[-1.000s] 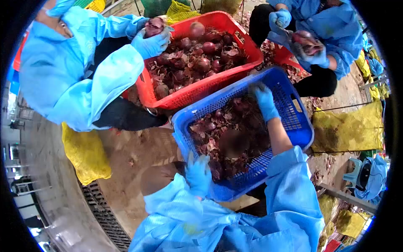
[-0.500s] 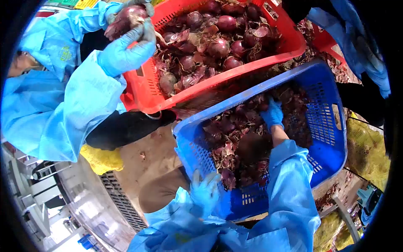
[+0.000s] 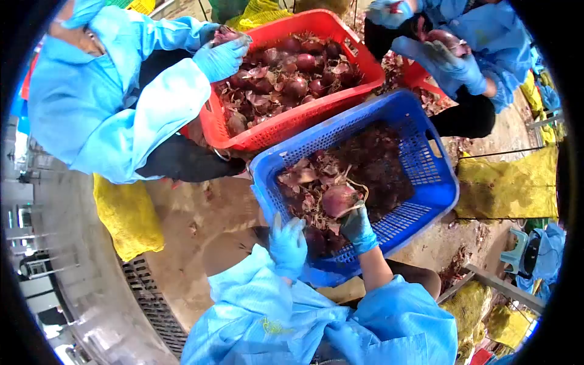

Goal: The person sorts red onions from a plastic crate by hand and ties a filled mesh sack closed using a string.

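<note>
A blue crate point(image 3: 359, 131) with onion skins and red onions inside stands in front of me. My right hand point(image 3: 359, 230), in a blue glove dirty at the fingers, is closed on a large red onion point(image 3: 339, 201) with long pale roots or leaves, held above the skins. My left hand point(image 3: 288, 246), also gloved in blue, is at the crate's near left edge with its fingers apart and nothing in it.
Behind is a red crate point(image 3: 292, 121) of red onions. Co-workers at the left and upper right each hold an onion. Yellow mesh sacks point(image 3: 126, 216) lie at both sides; a blue stool point(image 3: 514, 249) stands right.
My right hand has come back from the far part of the blue crate toward me and now holds a red onion. My left hand stays near the crate's edge.
</note>
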`<state>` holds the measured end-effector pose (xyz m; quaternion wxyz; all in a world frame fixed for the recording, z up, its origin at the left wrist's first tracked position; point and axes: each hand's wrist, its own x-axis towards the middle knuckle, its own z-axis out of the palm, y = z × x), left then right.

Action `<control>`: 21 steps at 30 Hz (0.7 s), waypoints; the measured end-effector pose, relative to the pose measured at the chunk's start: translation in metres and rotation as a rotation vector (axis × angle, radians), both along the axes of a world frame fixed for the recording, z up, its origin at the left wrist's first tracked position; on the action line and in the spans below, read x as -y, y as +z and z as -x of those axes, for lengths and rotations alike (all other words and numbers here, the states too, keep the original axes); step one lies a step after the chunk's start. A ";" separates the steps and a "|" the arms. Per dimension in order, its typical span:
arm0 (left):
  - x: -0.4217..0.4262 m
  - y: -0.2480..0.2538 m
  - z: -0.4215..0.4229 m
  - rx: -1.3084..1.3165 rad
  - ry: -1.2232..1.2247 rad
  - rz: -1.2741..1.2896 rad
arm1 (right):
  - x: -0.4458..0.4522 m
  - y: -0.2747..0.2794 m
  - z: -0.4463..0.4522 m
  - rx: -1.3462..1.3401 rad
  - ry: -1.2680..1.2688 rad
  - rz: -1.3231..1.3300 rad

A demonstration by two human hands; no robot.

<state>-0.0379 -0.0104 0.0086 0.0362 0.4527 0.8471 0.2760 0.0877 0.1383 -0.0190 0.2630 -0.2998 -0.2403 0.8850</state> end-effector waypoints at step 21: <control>0.005 -0.004 -0.008 0.075 0.043 -0.038 | 0.066 0.093 0.009 0.003 -0.375 -0.032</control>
